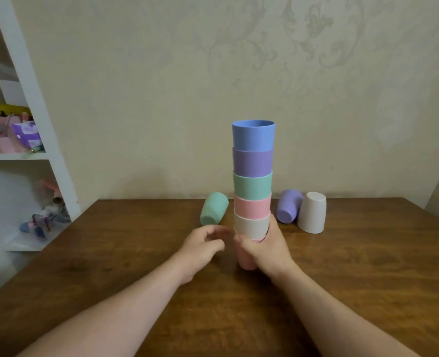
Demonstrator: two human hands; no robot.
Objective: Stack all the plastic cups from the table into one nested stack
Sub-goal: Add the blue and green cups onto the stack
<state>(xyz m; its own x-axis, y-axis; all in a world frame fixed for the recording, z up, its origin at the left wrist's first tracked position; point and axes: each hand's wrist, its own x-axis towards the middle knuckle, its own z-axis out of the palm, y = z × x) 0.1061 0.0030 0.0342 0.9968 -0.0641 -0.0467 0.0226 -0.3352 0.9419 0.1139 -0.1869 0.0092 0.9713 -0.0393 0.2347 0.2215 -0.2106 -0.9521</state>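
Observation:
A nested stack of cups point(253, 181) stands upright in the middle of the brown table point(367, 279): blue on top, then purple, green, pink, white, with a pink one at the bottom. My right hand point(267, 251) is wrapped around the stack's lowest cups. My left hand point(203, 247) hovers just left of the stack, fingers loosely curled and holding nothing. A green cup point(214, 208) lies on its side behind my left hand. A purple cup point(289, 206) lies on its side to the right, with a white cup point(312, 212) standing upside down beside it.
A white shelf unit point(30, 104) with toys and boxes stands at the left, beside the table's left edge. A beige patterned wall runs directly behind the table's far edge.

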